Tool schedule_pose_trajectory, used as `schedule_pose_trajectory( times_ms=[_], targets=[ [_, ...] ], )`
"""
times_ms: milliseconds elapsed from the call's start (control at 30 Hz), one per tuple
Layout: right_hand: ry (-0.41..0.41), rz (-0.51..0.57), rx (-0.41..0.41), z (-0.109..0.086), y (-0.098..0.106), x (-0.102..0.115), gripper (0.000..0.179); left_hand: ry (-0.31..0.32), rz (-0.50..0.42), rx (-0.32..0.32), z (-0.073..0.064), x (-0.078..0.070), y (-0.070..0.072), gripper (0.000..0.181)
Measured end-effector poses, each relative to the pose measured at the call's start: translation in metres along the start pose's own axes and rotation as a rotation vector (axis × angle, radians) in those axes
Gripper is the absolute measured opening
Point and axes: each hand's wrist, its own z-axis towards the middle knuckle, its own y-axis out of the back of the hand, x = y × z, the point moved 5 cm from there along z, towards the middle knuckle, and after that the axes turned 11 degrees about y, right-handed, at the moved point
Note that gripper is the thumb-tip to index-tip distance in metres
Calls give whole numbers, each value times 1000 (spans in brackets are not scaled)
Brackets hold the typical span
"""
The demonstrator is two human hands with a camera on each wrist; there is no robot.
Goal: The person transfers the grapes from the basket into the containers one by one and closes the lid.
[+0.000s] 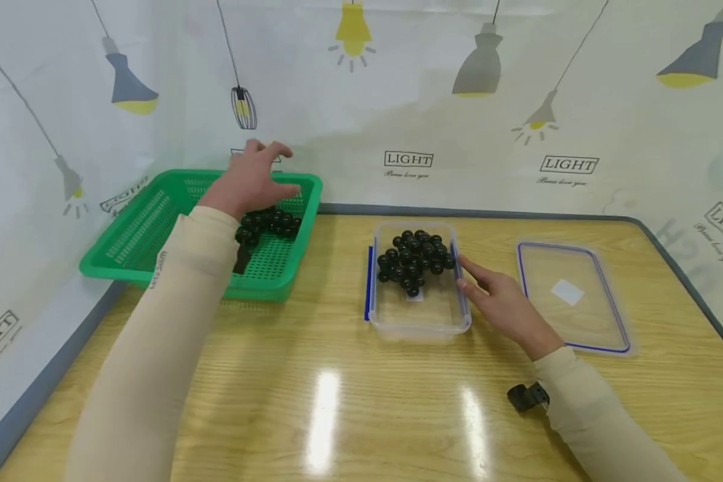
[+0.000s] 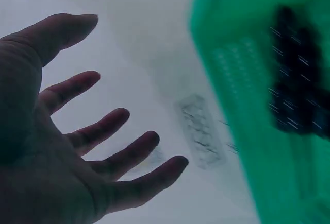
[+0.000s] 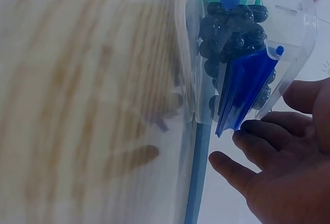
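My left hand (image 1: 250,177) is raised over the green basket (image 1: 310,201), fingers spread and nothing in them. Below it, a bunch of black grapes (image 1: 277,221) lies in the basket; the forearm hides part of the inside. In the left wrist view the palm (image 2: 56,147) is bare and the grapes (image 2: 296,80) look blurred. Another bunch of black grapes (image 1: 410,258) sits in a clear plastic box (image 1: 422,328). Against that box's right side rest the extended fingers of my right hand (image 1: 506,304). The right wrist view shows those fingertips (image 3: 247,131) by a blue latch flap (image 3: 247,90).
To the right of the box, a clear lid with a blue seal (image 1: 623,328) lies flat on the wooden table (image 1: 265,402). A second blue flap (image 1: 369,284) hangs on the box's left side. A printed wall covering (image 1: 434,120) stands behind the table.
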Motion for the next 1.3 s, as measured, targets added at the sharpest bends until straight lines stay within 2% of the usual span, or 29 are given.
schedule_pose_trajectory(
  times_ms=[100, 167, 233, 300, 467, 633, 800, 1067, 1200, 1300],
  targets=[
    [-3, -5, 0, 0, -1, -1, 60, 59, 33, 138, 14, 36, -8, 69],
    [0, -12, -3, 0, -1, -1, 59, 88, 63, 205, 19, 55, -14, 71],
    [3, -19, -7, 0, -1, 0, 59, 122, 104, 252, 23, 68, -19, 73],
    [6, -23, -14, 0, -1, 0, 58, 152, 150, 275, 26, 76, -24, 76],
    [11, -11, -24, -1, 1, -1, 58, 199, 228, 307, 35, 76, -31, 80],
    [4, -2, -30, -1, 2, -3, 58, 205, 267, 326, 46, 69, -37, 82],
    [5, 3, -31, -2, 2, -2, 57, 203, 233, 355, 58, 68, -52, 78],
    [-9, 16, -24, -2, 0, 1, 58, 261, 128, 315, 66, 86, -66, 74],
    [-30, 10, -27, -3, 1, -1, 57, 257, 98, 311, 73, 92, -73, 72],
    [-16, 31, -28, -2, 1, -2, 57, 251, 74, 320, 76, 96, -76, 73]
  ],
)
